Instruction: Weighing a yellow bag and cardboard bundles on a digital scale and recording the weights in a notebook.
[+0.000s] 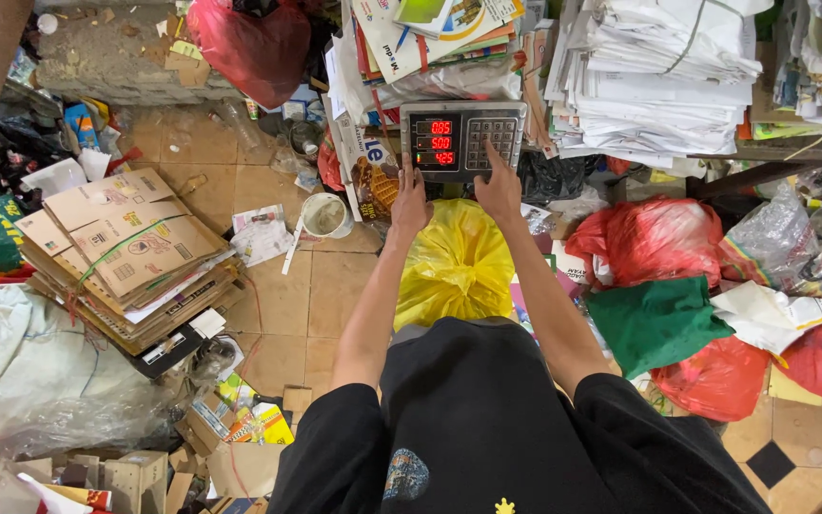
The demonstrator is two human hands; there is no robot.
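A grey electronic weighing scale [463, 138] with red lit digits and a keypad stands ahead of me among stacked paper. My right hand [499, 183] reaches to the keypad, its fingers touching the keys. My left hand [410, 202] rests at the scale's lower front edge, fingers loosely curled, holding nothing I can make out. Below both hands a full yellow plastic bag [456, 266] sits on the scale's platform, between my forearms.
A tied bundle of flattened cardboard [126, 252] lies at the left. Red bags [654, 238] and a green cloth [654, 324] are at the right. Stacks of white paper [658, 71] rise behind. A white cup [323, 215] stands on the tiled floor.
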